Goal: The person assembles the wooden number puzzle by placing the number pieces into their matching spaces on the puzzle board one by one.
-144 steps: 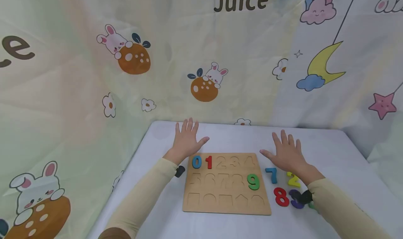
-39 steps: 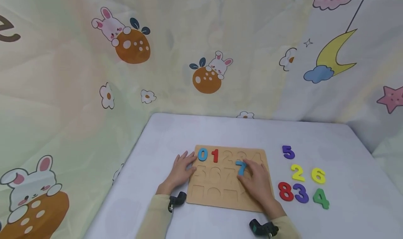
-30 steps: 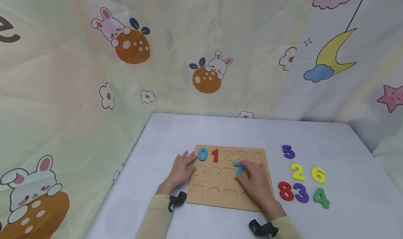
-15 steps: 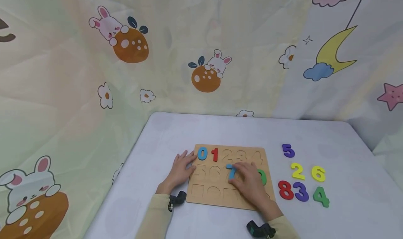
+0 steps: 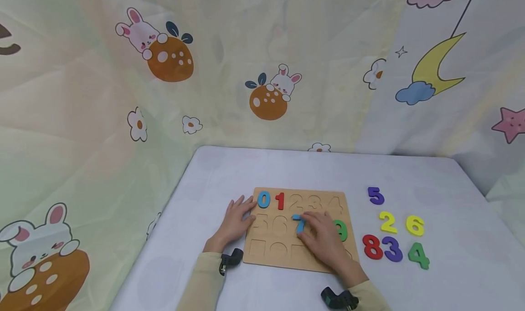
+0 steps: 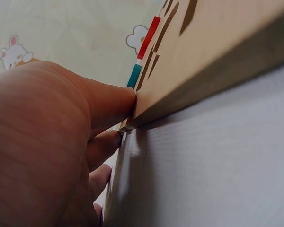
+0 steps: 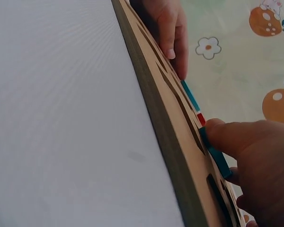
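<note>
A wooden number puzzle board (image 5: 270, 236) lies on the white table. In its top row sit a blue 0 (image 5: 264, 200) and a red 1 (image 5: 280, 201); a green 9 (image 5: 341, 230), partly hidden by my right hand, lies in the middle row. My right hand (image 5: 324, 238) pinches a blue number 7 (image 5: 301, 226) between thumb and fingers over the middle-row 7 recess. The right wrist view shows this 7 (image 7: 217, 153) close above the board, slightly tilted. My left hand (image 5: 234, 222) touches the board's left edge, fingers extended; in the left wrist view its thumb (image 6: 116, 99) meets the edge.
Right of the board lie loose numbers: purple 5 (image 5: 375, 196), yellow 2 (image 5: 388, 222), yellow 6 (image 5: 415, 226), red 8 (image 5: 372, 247), purple 3 (image 5: 392, 249) and green 4 (image 5: 419, 256). A printed cloth (image 5: 221, 74) hangs behind the table.
Both hands have come down from raised. My right hand has taken the blue 7 from the table and carried it left across the board. The left hand stays at the board's edge lately.
</note>
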The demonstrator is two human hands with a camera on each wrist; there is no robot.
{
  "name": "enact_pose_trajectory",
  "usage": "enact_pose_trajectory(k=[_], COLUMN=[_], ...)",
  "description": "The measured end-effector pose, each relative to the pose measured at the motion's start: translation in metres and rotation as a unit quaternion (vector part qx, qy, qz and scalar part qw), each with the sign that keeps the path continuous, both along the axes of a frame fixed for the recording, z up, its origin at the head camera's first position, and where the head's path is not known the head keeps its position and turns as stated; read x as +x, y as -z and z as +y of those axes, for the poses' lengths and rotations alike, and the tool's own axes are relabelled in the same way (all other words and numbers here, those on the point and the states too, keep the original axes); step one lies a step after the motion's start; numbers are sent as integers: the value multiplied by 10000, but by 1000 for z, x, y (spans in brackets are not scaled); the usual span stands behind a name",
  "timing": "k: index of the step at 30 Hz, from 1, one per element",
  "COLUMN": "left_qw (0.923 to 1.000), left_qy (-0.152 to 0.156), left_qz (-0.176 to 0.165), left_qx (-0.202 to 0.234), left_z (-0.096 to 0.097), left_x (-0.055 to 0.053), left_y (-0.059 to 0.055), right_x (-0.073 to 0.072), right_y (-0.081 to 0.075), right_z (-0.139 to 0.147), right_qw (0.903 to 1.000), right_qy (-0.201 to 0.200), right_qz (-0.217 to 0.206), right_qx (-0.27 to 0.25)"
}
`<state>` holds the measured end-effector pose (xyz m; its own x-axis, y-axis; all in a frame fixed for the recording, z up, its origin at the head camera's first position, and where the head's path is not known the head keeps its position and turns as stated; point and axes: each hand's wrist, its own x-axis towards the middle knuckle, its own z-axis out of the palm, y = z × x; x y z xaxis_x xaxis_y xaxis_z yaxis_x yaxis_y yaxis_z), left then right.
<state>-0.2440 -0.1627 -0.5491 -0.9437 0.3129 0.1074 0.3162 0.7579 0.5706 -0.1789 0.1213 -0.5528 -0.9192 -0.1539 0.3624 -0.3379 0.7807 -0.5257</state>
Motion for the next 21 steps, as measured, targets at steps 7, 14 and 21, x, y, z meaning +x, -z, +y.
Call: enact_pose_trajectory(k=[7,14,21], left_qw=[10000,10000,10000], left_qy=[-25,-54,-50], left_qz=[-6,-21,-52], left_qx=[-17,-23,-32], left_z=[0,1,0], left_x=[-1,-2,-1], left_y=[1,2,2], right_x=[-2,-1,0], right_y=[2,-1,-3], right_z=[-5,-6,-5], right_qw=[10000,9998,9993], right_qy=[69,139,182], right_qz=[43,9,-289], right_qx=[-6,123,145])
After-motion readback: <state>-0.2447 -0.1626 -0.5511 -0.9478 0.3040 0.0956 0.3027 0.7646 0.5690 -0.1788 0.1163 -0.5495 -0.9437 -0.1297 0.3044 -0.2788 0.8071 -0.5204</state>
